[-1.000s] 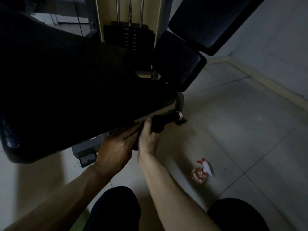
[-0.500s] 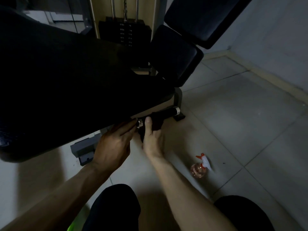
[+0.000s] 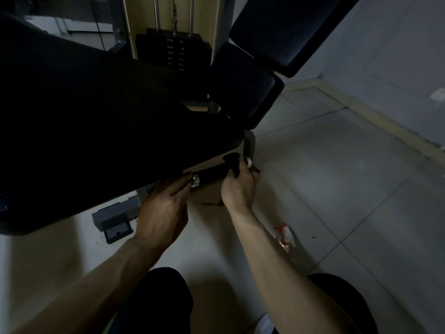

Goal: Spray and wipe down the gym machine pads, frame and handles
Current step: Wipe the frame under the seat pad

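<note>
A black handle [image 3: 213,174] with silver end caps juts out from under the gym machine's large dark seat pad [image 3: 96,121]. My right hand [image 3: 238,188] grips a dark cloth [image 3: 233,161] wrapped round the handle's outer end. At the handle's inner end, my left hand [image 3: 163,208] rests against the bar beside the silver collar, its fingertips hidden under the pad. A clear spray bottle [image 3: 284,235] with a red-and-white trigger lies on the floor tiles to the right of my right forearm.
Two more dark pads [image 3: 243,85] rise at the upper right, and the weight stack [image 3: 173,54] stands behind them. A grey frame foot [image 3: 113,219] sits on the floor at the left. My knees fill the bottom. A wall and skirting run along the right.
My right hand has slid the cloth along the handle from its inner end out to its outer end. My left hand stays at the inner collar.
</note>
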`<state>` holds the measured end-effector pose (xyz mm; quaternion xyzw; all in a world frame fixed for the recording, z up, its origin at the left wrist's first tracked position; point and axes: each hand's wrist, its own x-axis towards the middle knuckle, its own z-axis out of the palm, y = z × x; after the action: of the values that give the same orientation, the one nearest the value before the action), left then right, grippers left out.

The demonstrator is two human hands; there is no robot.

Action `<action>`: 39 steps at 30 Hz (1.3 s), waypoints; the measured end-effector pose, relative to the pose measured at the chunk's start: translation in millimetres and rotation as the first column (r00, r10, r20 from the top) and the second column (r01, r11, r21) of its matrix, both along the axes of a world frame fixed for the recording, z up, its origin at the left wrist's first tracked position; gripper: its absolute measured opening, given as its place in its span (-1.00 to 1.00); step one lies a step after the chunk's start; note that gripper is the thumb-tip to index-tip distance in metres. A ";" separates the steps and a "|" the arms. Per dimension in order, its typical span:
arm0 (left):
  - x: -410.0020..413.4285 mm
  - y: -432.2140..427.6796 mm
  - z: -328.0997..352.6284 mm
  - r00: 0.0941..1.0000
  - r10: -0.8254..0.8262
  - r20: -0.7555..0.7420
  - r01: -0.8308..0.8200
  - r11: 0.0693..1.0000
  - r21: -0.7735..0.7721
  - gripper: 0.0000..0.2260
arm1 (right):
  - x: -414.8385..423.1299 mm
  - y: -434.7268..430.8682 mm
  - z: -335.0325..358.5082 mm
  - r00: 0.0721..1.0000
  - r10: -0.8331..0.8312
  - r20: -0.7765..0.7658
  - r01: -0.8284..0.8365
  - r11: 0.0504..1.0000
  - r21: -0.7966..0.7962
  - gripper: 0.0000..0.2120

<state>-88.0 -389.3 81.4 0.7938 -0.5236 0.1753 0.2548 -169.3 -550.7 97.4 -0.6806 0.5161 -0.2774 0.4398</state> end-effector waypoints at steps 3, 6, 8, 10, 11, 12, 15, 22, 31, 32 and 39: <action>-0.9 -0.7 -3.2 0.999 -0.003 -0.039 0.003 1.000 -0.009 -0.56 | -4.5 16.3 8.2 0.997 0.069 0.047 -0.069 0.997 0.015 -0.53; 0.0 2.2 -7.4 0.996 -0.017 -0.083 0.014 0.999 -0.035 -0.54 | -4.7 39.1 10.2 0.985 0.140 0.097 -0.145 0.988 0.054 -0.50; -6.5 8.2 -11.5 0.994 -0.039 -0.100 0.033 0.998 -0.062 -0.60 | -3.8 50.4 8.4 0.979 0.164 0.125 -0.170 0.985 0.040 -0.51; -19.3 13.4 -19.6 0.980 -0.018 -0.199 0.005 0.998 -0.068 -0.75 | -3.9 55.6 7.6 0.967 0.201 0.157 -0.208 0.978 0.027 -0.53; -26.6 14.1 -24.1 0.947 0.023 -0.321 -0.047 0.997 -0.066 -0.81 | -5.4 57.6 9.8 0.959 0.232 0.162 -0.240 0.970 0.032 -0.54; -31.9 11.2 -28.7 0.868 0.071 -0.491 -0.119 0.991 -0.067 -0.83 | -7.9 58.0 13.0 0.946 0.279 0.165 -0.289 0.957 0.038 -0.54; -39.3 -7.9 -22.7 0.092 0.007 -0.996 -0.343 0.939 -0.025 -0.81 | -21.3 51.9 26.4 0.876 0.471 0.103 -0.478 0.876 0.066 -0.53; -80.7 -80.6 15.3 -0.753 -0.249 -0.609 -0.214 0.968 -0.131 -0.38 | -74.1 -30.4 52.0 0.881 0.391 -0.265 -0.399 0.916 0.024 -0.59; -76.6 -159.1 24.7 -0.470 -0.239 -0.850 -0.487 0.873 0.023 -0.46 | -41.2 -92.9 2.5 0.960 -0.014 0.279 -0.126 0.871 0.476 -0.55; -68.4 -167.6 20.8 -0.485 -0.266 -0.833 -0.499 0.867 0.014 -0.42 | -31.3 -95.9 -6.5 0.949 -0.023 0.314 -0.146 0.852 0.503 -0.41; -66.9 -190.8 5.6 -0.307 -0.168 -0.937 -0.583 0.811 0.045 -0.57 | -0.4 -128.0 -14.6 0.972 0.185 0.146 -0.233 0.846 0.480 -0.01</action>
<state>-154.9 -580.1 87.0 0.6046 0.1134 -0.3543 0.7043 -169.7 -678.7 82.8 -0.5838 0.4713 -0.1185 0.6504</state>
